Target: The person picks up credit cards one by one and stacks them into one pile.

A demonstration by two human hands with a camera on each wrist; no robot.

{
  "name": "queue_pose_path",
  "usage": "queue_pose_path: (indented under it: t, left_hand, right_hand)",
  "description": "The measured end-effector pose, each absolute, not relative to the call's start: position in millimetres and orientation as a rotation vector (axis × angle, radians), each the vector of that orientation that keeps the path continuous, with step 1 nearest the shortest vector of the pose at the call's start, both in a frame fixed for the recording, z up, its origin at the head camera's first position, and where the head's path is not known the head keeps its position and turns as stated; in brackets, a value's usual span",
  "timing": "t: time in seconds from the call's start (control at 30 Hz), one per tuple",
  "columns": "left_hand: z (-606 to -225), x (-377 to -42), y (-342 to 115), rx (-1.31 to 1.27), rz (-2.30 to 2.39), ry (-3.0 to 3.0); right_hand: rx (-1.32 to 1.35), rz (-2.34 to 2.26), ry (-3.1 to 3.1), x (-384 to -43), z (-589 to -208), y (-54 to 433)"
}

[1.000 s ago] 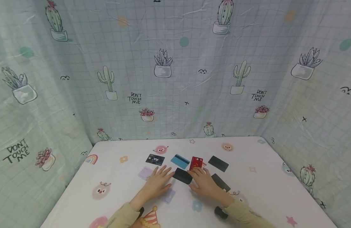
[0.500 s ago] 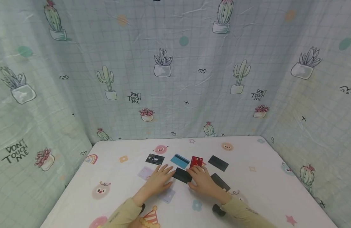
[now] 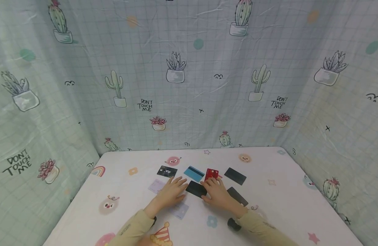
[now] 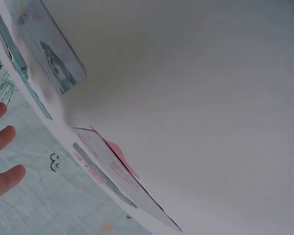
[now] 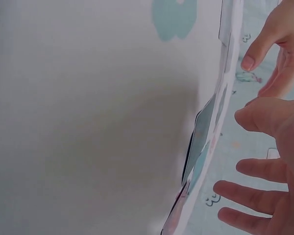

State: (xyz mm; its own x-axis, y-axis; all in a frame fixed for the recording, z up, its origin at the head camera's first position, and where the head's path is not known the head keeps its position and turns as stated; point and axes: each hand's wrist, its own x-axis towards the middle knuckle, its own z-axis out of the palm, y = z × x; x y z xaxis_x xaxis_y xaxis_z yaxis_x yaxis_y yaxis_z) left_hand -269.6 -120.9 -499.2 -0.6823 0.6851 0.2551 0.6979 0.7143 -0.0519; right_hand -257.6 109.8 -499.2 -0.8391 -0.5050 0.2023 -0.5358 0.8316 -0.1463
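Black card point(image 3: 195, 189): here it is, lying flat on the white tabletop point(image 3: 278, 205), between the left fingers point(image 3: 180, 182) and right fingers point(image 3: 212, 182).
Red card point(image 3: 211, 173): just beyond, near end hidden behind the right fingers.
Blue card point(image 3: 193, 175): slanting beside the red, dark stripe showing.
VIP card point(image 3: 167, 172): black, lettering up, farthest left in the back row.
Lilacs: far lilac card point(image 3: 156, 186) partly covered, near lilac card point(image 3: 181, 210) closest to the person.
Plain pair: far dark card point(image 3: 235, 176) and near dark card point(image 3: 238, 197), both slanted, over on the right.

Cactus-print curtains point(image 3: 201, 92) surround a white table point(image 3: 121, 184).
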Motion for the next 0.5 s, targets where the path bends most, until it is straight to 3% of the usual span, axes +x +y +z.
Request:
queue_pose_path:
  t: [0.5]
  left_hand:
    - [-500.4,-276.2,-118.5,-1.127,-0.025,-2.654]
  right_hand:
    - [0.826,0.300,-2.858,-262.8,-500.0,109.5]
